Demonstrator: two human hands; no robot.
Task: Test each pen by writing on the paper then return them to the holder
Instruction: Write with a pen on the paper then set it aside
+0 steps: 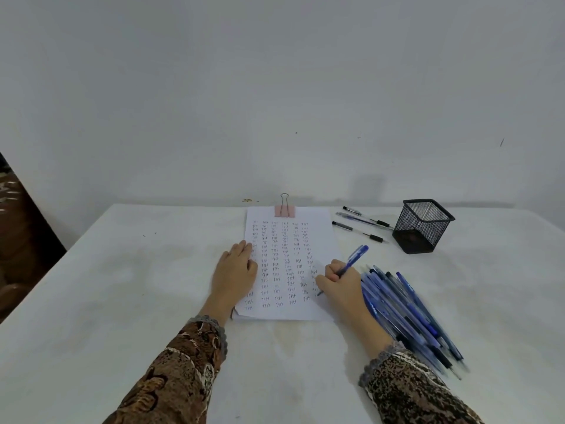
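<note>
Two patterned sleeves (183, 362) reach in from the bottom of the frame over a white table (107, 286). At lower right a heap of blue pens (409, 313) lies just beside the right wrist, too blurred to count. Near the centre, the right hand (339, 283) curls its fingers round a blue pen (351, 262), its tip down on the lower right part of the paper (290, 240). The left hand (235, 270) lies flat, fingers straight, on the sheet's left edge. Columns of the word "Test" fill the page. Higher up, a pink binder clip (285, 210) grips its top edge. Right of that, three pens (360, 223) lie on the table near an upright black mesh holder (423, 224).
</note>
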